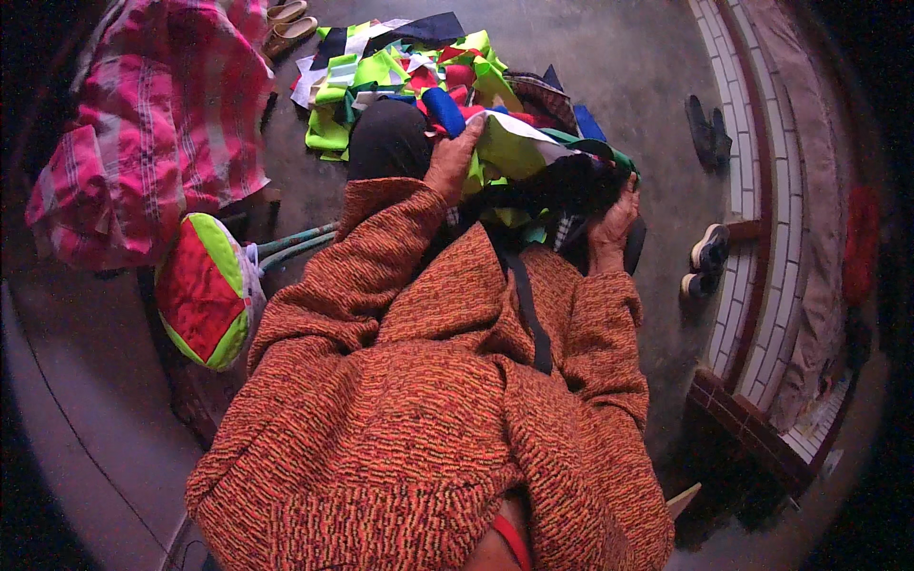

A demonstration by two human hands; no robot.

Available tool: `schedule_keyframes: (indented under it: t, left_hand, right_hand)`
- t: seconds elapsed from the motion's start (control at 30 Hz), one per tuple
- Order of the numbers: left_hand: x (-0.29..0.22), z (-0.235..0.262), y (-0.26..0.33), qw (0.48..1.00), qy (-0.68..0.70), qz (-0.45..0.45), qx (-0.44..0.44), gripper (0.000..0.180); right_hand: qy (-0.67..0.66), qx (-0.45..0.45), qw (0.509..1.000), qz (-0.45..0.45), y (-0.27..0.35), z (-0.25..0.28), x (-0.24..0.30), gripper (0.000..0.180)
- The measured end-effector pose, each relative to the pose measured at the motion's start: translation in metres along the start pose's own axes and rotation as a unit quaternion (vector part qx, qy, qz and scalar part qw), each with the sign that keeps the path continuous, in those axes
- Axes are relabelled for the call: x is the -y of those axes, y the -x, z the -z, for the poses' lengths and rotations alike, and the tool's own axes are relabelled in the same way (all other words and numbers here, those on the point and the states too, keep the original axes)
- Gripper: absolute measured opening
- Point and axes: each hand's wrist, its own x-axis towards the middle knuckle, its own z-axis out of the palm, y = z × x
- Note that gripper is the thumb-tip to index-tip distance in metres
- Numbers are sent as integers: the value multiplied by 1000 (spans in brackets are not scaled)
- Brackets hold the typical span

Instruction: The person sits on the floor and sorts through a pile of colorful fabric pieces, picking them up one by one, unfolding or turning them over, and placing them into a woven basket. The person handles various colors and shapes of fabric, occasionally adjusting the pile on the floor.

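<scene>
Both my hands hold a spread of fabric scraps stretched over my lap. My left hand [453, 162] is closed on the near-left edge of a pale yellow-green cloth piece [514, 149], beside a blue scrap [443, 109]. On the other side, my right hand [614, 224] is closed round the right end of the same spread, where black cloth [571, 186] and a dark green edge show. How these pieces join is hard to make out. Just beyond lies a heap of lime, red, white and dark fabric scraps [381, 68] on the floor.
Pink checked cloth [171, 105] drapes at the far left, above a red and lime stuffed fabric piece [205, 290]. Bluish-green tubes [295, 243] run beside my left arm. Sandals [288, 30] lie behind. Dark shoes [709, 249] and dark slippers [707, 133] are near the tiled step [747, 190].
</scene>
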Motion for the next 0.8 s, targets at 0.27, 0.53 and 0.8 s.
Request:
schedule_keyframes:
  t: [0.27,0.53,0.8]
  left_hand:
    - [-14,-4,7,998,47,-26,-45,43]
    - [-13,1,3,997,39,-38,-59,50]
    - [-24,-7,20,999,-2,-12,-52,52]
  right_hand:
    - [-48,-21,999,-14,-1,1,5,31]
    - [72,-8,995,63,-23,24,-24,21]
    - [139,127,980,-59,-19,27,-40,23]
